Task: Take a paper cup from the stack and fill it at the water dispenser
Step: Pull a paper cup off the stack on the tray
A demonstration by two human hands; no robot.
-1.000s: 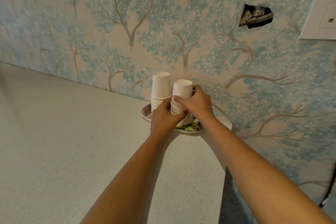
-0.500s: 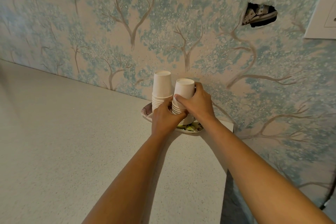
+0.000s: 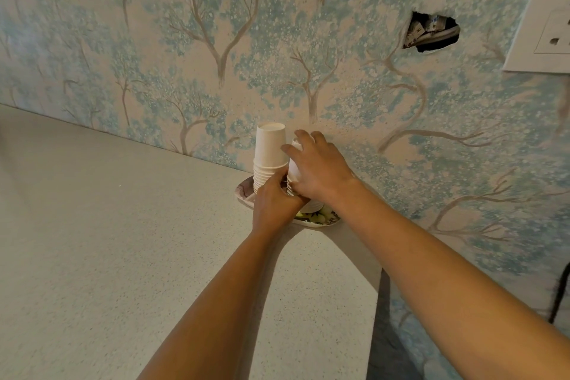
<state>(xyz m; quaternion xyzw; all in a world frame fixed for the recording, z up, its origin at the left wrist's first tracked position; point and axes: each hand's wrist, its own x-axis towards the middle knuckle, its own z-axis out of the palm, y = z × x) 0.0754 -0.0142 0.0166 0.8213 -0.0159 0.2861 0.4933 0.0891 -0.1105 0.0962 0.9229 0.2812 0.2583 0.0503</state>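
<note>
Two stacks of upside-down white paper cups stand on a patterned plate (image 3: 245, 193) at the back of the counter, against the wall. The left stack (image 3: 270, 157) is free. My right hand (image 3: 317, 166) wraps over the top cup (image 3: 293, 168) of the right stack, hiding most of it. My left hand (image 3: 273, 202) grips the lower cups of that same stack from the front. No water dispenser is in view.
The speckled counter (image 3: 123, 256) ends at a right edge just past the plate. Tree-patterned wallpaper covers the wall, with a ragged hole (image 3: 431, 32) and a white socket plate (image 3: 546, 37) at upper right. A dark cable (image 3: 559, 293) hangs at the far right.
My right hand has shifted up and over the top cup of the right stack, now covering it. My left hand stays on the lower cups.
</note>
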